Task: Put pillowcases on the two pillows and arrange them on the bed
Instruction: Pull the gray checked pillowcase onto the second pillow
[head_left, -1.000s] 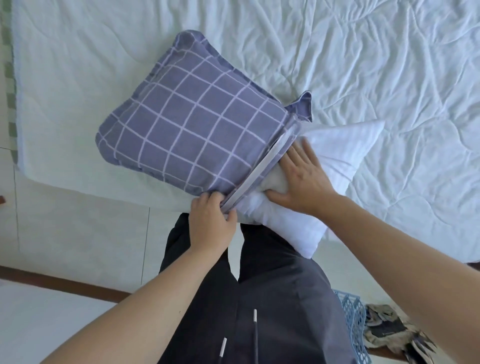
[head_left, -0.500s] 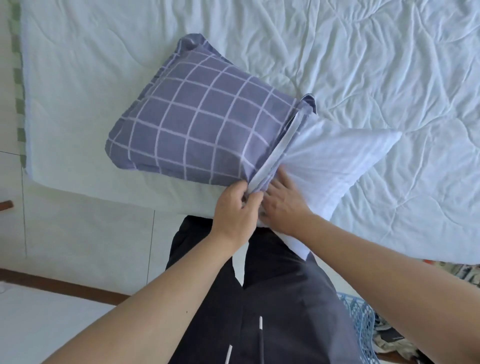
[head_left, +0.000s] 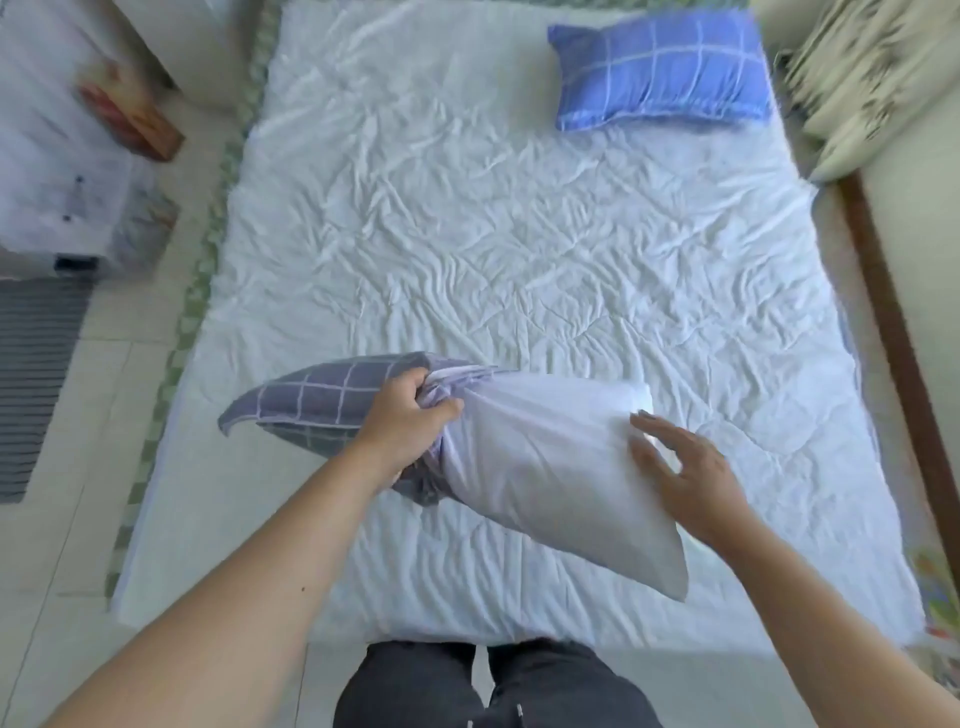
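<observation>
Your left hand (head_left: 402, 421) fingers bunch the pillowcase (head_left: 332, 402) mouth around the pillow (head_left: 545, 467), held above the bed (head_left: 519, 234); your right hand (head_left: 685, 467) fingers are spread on its bare end. It's probably soft and light, so grip the case hem. A cased pillow (head_left: 660, 67) lies far beyond your fingers.

Two bare forearms with no sleeves showing, bare left hand (head_left: 402, 423) and right hand (head_left: 685, 475) without rings or watch, short nails, dark charcoal trousers (head_left: 488, 686) at the bottom edge, small white drawstring tip (head_left: 519, 709) at the waist
</observation>
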